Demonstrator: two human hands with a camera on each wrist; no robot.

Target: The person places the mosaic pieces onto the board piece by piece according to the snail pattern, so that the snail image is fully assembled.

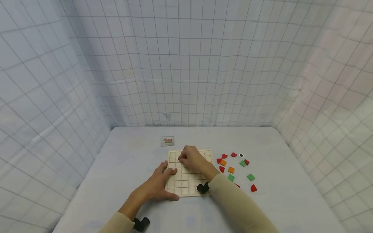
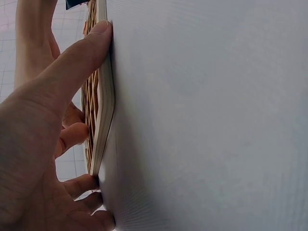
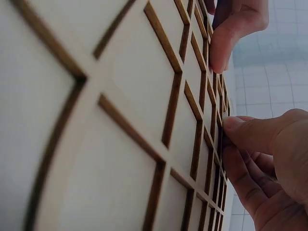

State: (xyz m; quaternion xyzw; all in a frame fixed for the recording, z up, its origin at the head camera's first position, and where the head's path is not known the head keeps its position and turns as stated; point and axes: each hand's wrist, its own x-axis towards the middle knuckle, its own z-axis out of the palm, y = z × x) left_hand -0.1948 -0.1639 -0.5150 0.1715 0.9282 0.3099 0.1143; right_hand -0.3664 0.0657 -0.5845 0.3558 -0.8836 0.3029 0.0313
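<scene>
A pale wooden grid board (image 1: 182,184) with many square cells lies flat on the table. My left hand (image 1: 158,186) is spread around its near left corner. Its thumb (image 2: 84,53) presses the near edge, other fingertips touch the left side, and one finger reaches over the top. My right hand (image 1: 192,158) is over the upper left cells, with thumb and forefinger pinched together at a cell. A small whitish piece shows at those fingertips (image 3: 235,123), mostly hidden, so its shape cannot be told.
Right of the board lie several red quarter-round pieces (image 1: 254,188), green squares (image 1: 251,177), orange squares (image 1: 231,170) and a white disc with a black centre (image 1: 241,155). A small picture card (image 1: 167,141) lies behind the board. Grid-patterned curtains (image 1: 186,64) enclose the table.
</scene>
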